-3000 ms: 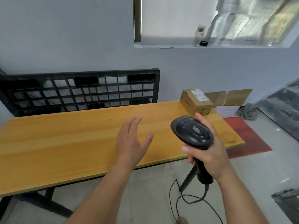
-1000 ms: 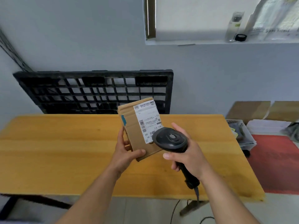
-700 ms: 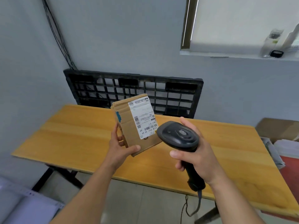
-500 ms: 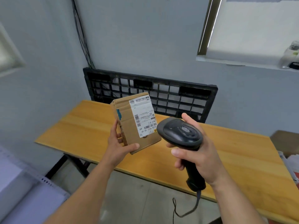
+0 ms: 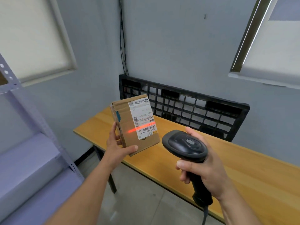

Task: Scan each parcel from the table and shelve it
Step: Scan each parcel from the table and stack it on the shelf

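Left hand [image 5: 116, 147] grips the parcel [image 5: 134, 124] by its lower left corner: thumb across the bottom of the front face, fingers wrapped behind the edge. Parcel is a brown cardboard box held upright, tilted slightly, in the air above the near left end of the table [image 5: 235, 168], not touching it. White shipping label [image 5: 142, 118] faces the camera; a red scan line [image 5: 141, 128] crosses the label's lower barcode and the cardboard left of it.

Right hand [image 5: 204, 171] is curled around the handle of the black scanner [image 5: 185, 146], head just right of the parcel and below it, apart from it. Cable hangs from the handle base.

Table is a yellow wood top on dark legs. Black plastic pallet [image 5: 186, 104] stands on edge against the grey wall behind it. Pale metal shelving [image 5: 32, 143] at left. Blinds cover windows upper left and upper right. Cables run down the wall corner.
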A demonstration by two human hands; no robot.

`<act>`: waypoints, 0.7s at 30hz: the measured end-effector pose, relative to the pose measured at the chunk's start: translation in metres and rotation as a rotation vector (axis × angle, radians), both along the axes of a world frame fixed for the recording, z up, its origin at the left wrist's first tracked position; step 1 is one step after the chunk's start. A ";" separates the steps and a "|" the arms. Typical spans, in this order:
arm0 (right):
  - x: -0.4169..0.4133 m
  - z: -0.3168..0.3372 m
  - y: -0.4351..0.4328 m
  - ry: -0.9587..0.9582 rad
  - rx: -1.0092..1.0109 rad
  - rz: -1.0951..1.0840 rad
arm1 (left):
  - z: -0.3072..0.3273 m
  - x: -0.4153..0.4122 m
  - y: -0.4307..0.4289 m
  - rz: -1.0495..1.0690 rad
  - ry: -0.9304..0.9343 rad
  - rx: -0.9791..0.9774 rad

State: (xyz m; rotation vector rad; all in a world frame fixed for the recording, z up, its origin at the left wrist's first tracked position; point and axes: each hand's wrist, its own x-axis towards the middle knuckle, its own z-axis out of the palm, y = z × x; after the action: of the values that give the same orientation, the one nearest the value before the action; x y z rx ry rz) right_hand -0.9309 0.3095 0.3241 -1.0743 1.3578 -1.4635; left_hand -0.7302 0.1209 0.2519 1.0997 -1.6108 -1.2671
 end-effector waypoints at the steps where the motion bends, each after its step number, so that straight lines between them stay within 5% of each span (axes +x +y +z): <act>1: -0.002 0.000 0.001 -0.002 0.001 0.006 | 0.001 0.000 0.002 0.010 -0.002 -0.006; 21: -0.019 -0.007 -0.005 0.018 -0.089 0.166 | 0.016 0.018 0.053 0.205 -0.027 0.013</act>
State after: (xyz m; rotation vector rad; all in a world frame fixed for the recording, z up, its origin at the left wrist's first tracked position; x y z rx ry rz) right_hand -0.9496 0.3042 0.3174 -1.2294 1.1950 -1.4049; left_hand -0.7124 0.1742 0.2682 1.2607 -1.4692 -1.1332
